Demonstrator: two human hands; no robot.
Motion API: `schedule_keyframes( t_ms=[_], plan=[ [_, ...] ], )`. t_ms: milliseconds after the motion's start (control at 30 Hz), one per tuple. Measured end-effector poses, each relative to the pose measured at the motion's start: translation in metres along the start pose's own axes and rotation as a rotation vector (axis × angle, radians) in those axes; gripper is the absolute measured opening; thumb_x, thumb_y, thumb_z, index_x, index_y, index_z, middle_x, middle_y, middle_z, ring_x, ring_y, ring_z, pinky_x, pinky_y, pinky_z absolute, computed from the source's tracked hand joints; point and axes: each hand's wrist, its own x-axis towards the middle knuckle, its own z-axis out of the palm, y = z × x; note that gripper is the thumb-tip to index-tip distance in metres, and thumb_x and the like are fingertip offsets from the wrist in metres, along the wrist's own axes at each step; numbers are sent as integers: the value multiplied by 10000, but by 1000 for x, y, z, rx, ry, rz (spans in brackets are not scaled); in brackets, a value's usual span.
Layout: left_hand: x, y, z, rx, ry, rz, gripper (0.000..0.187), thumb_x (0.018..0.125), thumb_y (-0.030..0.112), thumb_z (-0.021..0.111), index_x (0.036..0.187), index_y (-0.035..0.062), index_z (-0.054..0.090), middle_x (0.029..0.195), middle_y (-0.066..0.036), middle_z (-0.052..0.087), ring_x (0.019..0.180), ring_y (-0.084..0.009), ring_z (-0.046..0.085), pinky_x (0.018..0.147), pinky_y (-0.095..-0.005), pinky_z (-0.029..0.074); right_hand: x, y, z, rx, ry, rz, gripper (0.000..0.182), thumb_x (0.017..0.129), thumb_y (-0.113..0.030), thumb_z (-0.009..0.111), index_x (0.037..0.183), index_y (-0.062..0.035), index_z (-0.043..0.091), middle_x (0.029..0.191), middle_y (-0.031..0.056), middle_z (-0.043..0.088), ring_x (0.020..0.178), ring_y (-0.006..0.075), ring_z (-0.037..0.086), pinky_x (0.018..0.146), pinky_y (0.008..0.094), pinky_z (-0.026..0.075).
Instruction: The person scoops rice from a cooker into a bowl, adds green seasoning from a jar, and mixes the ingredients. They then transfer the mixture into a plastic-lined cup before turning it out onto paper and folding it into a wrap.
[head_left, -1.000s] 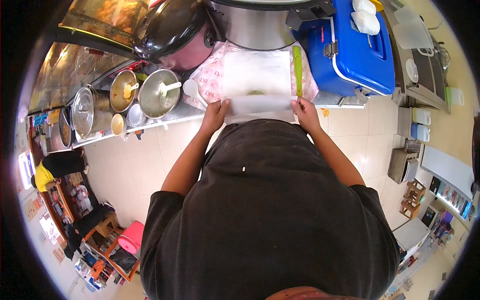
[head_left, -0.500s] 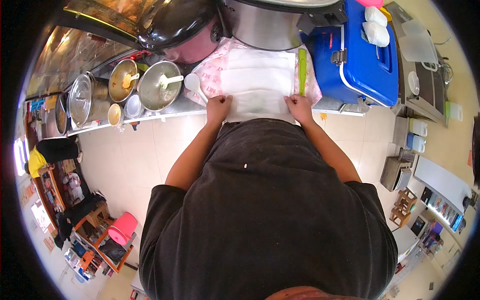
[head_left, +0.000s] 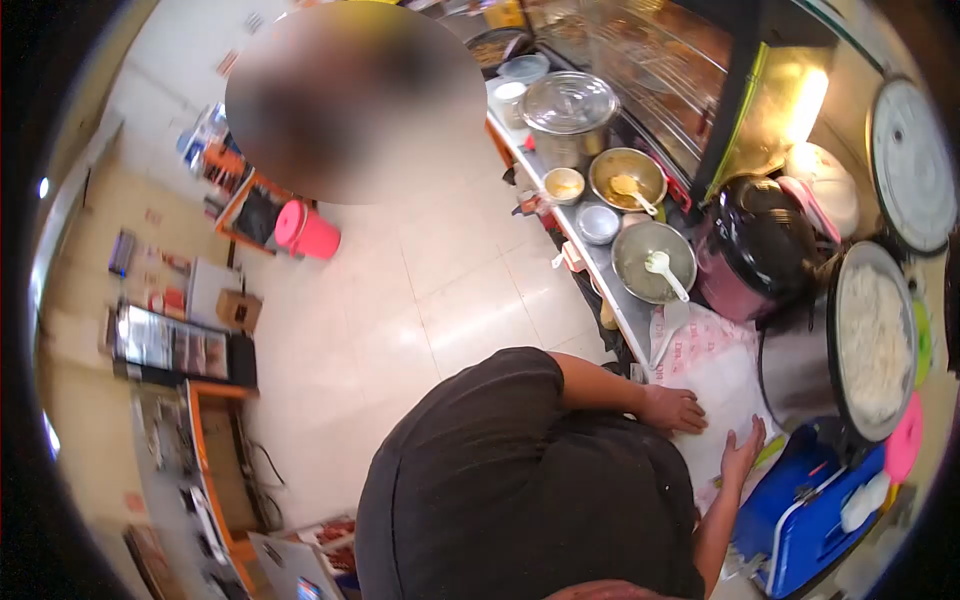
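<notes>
My left hand (head_left: 674, 408) lies flat on a white sheet (head_left: 728, 376) with its fingers stretched out, holding nothing. Opposite it, my right hand (head_left: 742, 452) rests at the sheet's other side, fingers apart and empty. The sheet lies over pink-printed paper (head_left: 708, 332) on the counter. A white spoon (head_left: 667, 328) sits on the paper's edge beyond my left hand. Close to my right hand, part of a green utensil (head_left: 770, 453) shows; the rest is hidden.
Beyond the sheet stand a large pot of white rice (head_left: 872, 345) and a dark rice cooker (head_left: 752, 245). A blue cooler box (head_left: 800, 520) is by my right hand. Bowls with spoons, including a steel bowl (head_left: 630, 275), line the counter. A pink bin (head_left: 307, 230) stands on the floor.
The view has swung left, bringing more of the room and the rice in the pot into sight. Both hands have let go of the sheet's near corners, and their fingers have opened.
</notes>
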Motion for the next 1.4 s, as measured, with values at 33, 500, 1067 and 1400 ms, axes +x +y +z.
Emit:
schedule_keyframes(
  t_ms=[33,500,1067,1400],
  plan=[
    [-2,2,-3,-3,-10,-20,684,887,358,656,1471,76,437,1530,-120,421,1412,-297,385,1158,-505,284,10,7,-1,-27,-91,1,630,782,-47,755,1354,-15,495,1405,240,456,1287,402,472,1100,450,368],
    [1,-5,8,-1,22,-71,693,871,355,681,1469,94,449,1532,-95,424,1407,-297,385,1161,-504,269,14,11,-17,230,-267,152,176,787,-74,754,881,28,646,901,142,622,859,307,591,817,394,475],
    [108,-14,-58,103,-560,19,864,591,587,839,1271,107,607,1184,-119,678,1138,-329,626,1044,-509,399,-79,-16,4,178,49,-222,147,778,8,664,918,-26,692,972,147,620,952,335,586,860,434,465],
    [59,-36,-1,-165,-232,-23,356,877,333,674,1080,44,633,1043,-200,686,1032,-396,644,887,-504,498,-84,-26,4,219,160,50,95,821,-26,681,905,17,687,945,158,647,921,325,608,867,413,485]
  ],
)
